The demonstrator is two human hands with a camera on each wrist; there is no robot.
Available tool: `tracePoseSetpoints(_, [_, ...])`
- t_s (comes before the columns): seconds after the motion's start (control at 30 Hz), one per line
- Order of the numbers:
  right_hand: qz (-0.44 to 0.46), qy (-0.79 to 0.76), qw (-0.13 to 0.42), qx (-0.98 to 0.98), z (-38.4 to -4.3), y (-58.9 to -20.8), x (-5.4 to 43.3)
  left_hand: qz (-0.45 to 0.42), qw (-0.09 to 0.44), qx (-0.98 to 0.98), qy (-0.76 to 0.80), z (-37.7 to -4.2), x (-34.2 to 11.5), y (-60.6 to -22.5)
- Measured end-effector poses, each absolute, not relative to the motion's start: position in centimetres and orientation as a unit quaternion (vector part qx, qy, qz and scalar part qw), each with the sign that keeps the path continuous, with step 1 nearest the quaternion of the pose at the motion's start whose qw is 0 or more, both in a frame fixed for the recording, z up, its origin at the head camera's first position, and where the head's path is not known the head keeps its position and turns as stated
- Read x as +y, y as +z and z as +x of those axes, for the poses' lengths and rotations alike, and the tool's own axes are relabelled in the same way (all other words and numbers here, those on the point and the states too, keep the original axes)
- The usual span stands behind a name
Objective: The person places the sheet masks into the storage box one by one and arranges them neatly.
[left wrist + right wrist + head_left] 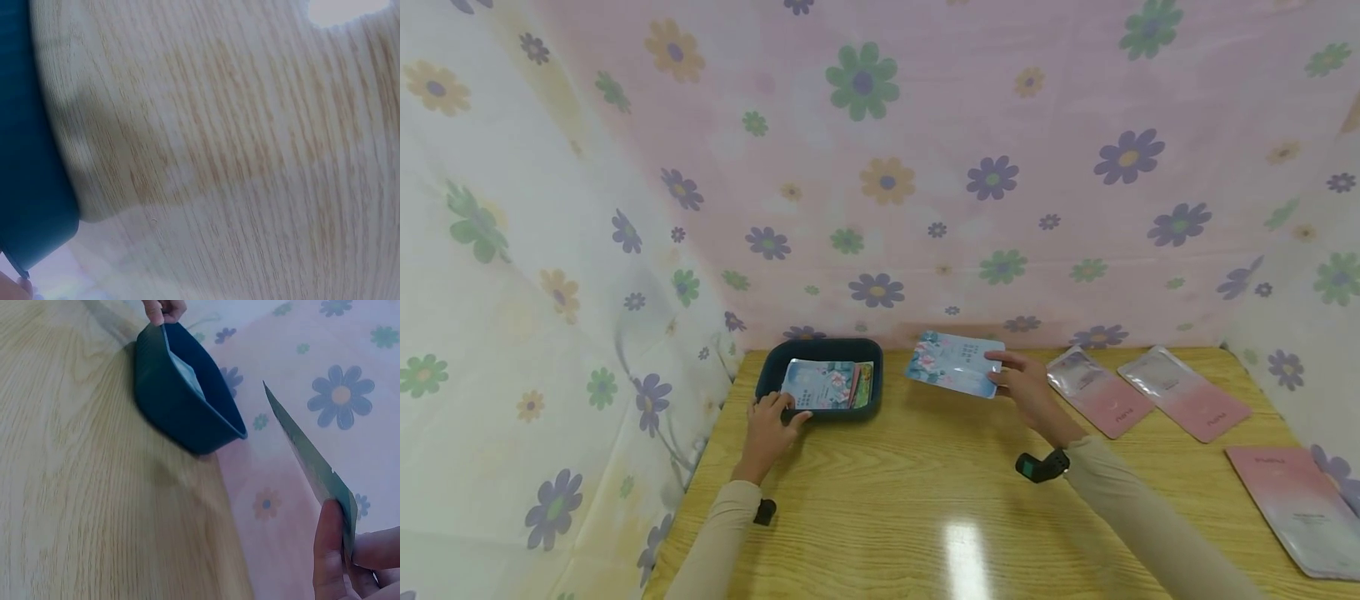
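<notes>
A dark teal plastic bin (pixel 770 364) stands at the table's back left. My left hand (pixel 772 429) grips its near rim; the right wrist view shows the left fingers (pixel 164 309) pinching that edge. Inside the bin lies a blue floral packet (pixel 816 385), with red and green packets (pixel 862 385) partly showing beneath it. To the right of the bin, my right hand (pixel 1032 390) pinches another blue floral packet (pixel 957 365) by its right end, raised above the table. Seen from the right wrist, this packet (pixel 312 456) is nearly edge-on between thumb and fingers.
Two pink-and-silver packets (pixel 1101 392) (pixel 1183 393) lie at the back right of the wooden table (pixel 880 508). A third pink packet (pixel 1300 508) is at the right edge. Flower-patterned cloth (pixel 940 167) hangs behind and along both sides.
</notes>
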State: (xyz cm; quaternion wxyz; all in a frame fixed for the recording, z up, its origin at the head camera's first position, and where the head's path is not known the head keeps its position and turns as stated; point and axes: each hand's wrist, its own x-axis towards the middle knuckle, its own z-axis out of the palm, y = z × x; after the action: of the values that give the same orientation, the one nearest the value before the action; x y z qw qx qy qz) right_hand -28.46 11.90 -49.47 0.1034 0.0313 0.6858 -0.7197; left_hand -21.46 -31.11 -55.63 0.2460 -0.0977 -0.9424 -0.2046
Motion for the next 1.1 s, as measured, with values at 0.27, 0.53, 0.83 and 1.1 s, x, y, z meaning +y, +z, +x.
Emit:
tracePoseSetpoints(0.27, [0.041,-0.736,0.104,0.668,-28.8,-49.3,9.8,-0.11,0.267,-0.936,-0.199,-21.7,-31.2,-55.7])
tracePoseSetpoints(0.53, [0.038,-0.737,0.123,0.664,-28.8,-49.2,7.2,-0.111,0.262,-0.938,-0.199,-21.5,-31.2,-55.4])
tracePoseSetpoints(0.83, [0.02,-0.74,0.129,0.66,-29.1,-49.5,4.8,-0.104,0.251,-0.942,-0.198,-21.4,-31.2,-55.4])
tracePoseSetpoints(1.1, [0.016,-0.745,0.13,0.654,-29.3,-49.3,2.9,-0.103,0.25,-0.942,-0.2,-21.3,-31.0,-55.3])
